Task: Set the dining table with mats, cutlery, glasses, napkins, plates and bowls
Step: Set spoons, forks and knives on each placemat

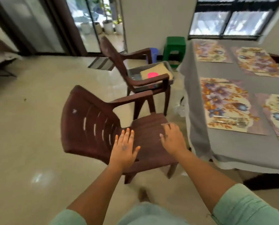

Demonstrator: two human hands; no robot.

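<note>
Both hands hold nothing: the left hand (124, 149) has straight fingers, the right hand (172, 138) loosely spread ones, over the near chair (93, 125). The tray (149, 73) sits on the far chair (119, 60), left of the table (232, 143), where mats (224, 104) and cutlery (231, 121) lie. To reach the tray, the person should probably skirt the near chair's arm; open floor lies left.

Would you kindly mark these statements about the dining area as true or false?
1. Both hands are empty. True: left hand and right hand hold nothing.
2. The tray sits on the table. False: it rests on the far chair.
3. Four mats lie on the table. True.
4. Cutlery lies on the nearest mat. True.
5. The near chair holds plates. False: its seat is bare.
</note>
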